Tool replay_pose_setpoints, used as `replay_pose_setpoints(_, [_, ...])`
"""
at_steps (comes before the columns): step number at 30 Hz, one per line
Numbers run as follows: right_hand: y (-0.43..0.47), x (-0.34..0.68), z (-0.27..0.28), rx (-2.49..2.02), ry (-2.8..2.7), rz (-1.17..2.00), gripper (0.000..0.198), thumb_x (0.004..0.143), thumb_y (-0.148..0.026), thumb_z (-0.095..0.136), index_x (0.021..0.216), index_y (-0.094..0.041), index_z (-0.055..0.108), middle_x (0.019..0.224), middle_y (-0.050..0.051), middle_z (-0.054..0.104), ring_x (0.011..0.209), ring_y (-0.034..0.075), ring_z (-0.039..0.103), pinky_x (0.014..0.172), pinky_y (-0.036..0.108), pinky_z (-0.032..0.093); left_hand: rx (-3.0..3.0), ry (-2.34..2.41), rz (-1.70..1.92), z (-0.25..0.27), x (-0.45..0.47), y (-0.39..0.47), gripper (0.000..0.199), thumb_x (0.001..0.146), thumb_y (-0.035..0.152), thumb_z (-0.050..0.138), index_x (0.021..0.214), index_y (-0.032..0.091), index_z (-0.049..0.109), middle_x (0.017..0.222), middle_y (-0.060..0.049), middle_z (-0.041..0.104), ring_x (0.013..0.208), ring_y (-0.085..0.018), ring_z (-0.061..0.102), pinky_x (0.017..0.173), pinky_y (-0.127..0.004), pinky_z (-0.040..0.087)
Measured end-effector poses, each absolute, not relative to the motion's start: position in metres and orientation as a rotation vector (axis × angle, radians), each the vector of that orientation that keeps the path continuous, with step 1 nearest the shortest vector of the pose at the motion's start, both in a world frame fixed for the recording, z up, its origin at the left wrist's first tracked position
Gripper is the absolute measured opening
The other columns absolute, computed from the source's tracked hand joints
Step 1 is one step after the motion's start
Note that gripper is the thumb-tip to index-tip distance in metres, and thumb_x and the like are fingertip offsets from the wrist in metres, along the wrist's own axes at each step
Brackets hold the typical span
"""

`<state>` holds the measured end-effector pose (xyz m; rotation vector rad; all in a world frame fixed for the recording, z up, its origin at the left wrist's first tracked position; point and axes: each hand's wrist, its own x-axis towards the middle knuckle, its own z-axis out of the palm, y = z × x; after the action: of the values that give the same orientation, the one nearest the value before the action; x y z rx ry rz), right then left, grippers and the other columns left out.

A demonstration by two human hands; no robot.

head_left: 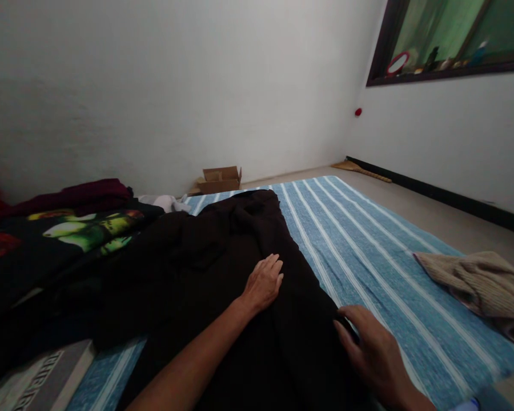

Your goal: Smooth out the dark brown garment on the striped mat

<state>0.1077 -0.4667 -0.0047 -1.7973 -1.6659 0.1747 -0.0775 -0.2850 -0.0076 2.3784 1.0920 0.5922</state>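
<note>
A large black-brown garment point(223, 274) is spread over the blue and white striped sheet point(411, 308), with loose folds towards its far end. I cannot tell what kind of garment it is. My left hand point(263, 282) lies flat on its middle, palm down, fingers stretched out. At the garment's right edge, my right hand point(370, 348) has a bit of the dark cloth between thumb and fingers.
Printed dark clothes point(85, 228) and a maroon cloth point(85, 197) are heaped on the left. A thick book point(43, 377) lies at the lower left. At the right edge is a beige ribbed cloth point(484, 279). An open cardboard box point(219, 181) stands by the wall.
</note>
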Motion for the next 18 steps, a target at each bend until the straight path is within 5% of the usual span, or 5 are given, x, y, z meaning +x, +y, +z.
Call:
replay_pose_setpoints(4, [-0.471, 0.129, -0.008, -2.058, -1.474, 0.463, 0.036, 0.083, -0.045, 0.047, 0.106, -0.020, 0.056, 0.084, 0.004, 0.066, 0.074, 0.020, 0.062, 0.067, 0.030, 0.045, 2.416, 1.220, 0.669, 0.007, -0.081, -0.312, 0.028, 0.081, 0.021, 0.049, 0.107, 0.019, 0.056, 0.123, -0.013, 0.053, 0.120, -0.027, 0.041, 0.102, -0.040, 0.028])
replay_pose_setpoints(8, [-0.468, 0.131, -0.002, -2.054, -1.447, 0.652, 0.033, 0.083, -0.043, 0.047, 0.101, -0.020, 0.059, 0.070, 0.000, 0.065, 0.065, 0.017, 0.061, 0.059, 0.026, 0.042, 2.257, 1.422, 0.579, 0.024, -0.086, -0.361, 0.021, 0.078, 0.032, 0.054, 0.095, 0.021, 0.060, 0.083, -0.009, 0.062, 0.087, -0.029, 0.056, 0.081, -0.039, 0.040])
replay_pose_setpoints(11, [-0.464, 0.130, 0.001, -2.119, -1.484, 0.710, 0.033, 0.083, -0.045, 0.046, 0.098, -0.020, 0.061, 0.070, 0.002, 0.065, 0.066, 0.019, 0.061, 0.060, 0.027, 0.040, 2.007, 1.482, 0.393, 0.030, -0.090, -0.393, 0.035, 0.071, 0.038, 0.064, 0.102, 0.021, 0.060, 0.061, -0.002, 0.058, 0.065, -0.026, 0.058, 0.068, -0.035, 0.040])
replay_pose_setpoints(18, [-0.460, 0.128, -0.002, -2.192, -1.574, 0.793, 0.026, 0.081, -0.041, 0.047, 0.079, -0.018, 0.060, 0.072, 0.004, 0.065, 0.068, 0.019, 0.060, 0.057, 0.026, 0.036, 1.464, 1.411, 0.407, 0.025, -0.089, -0.423, 0.078, 0.063, 0.024, 0.066, 0.135, 0.018, 0.036, 0.051, 0.009, 0.047, 0.049, -0.014, 0.049, 0.048, -0.024, 0.040])
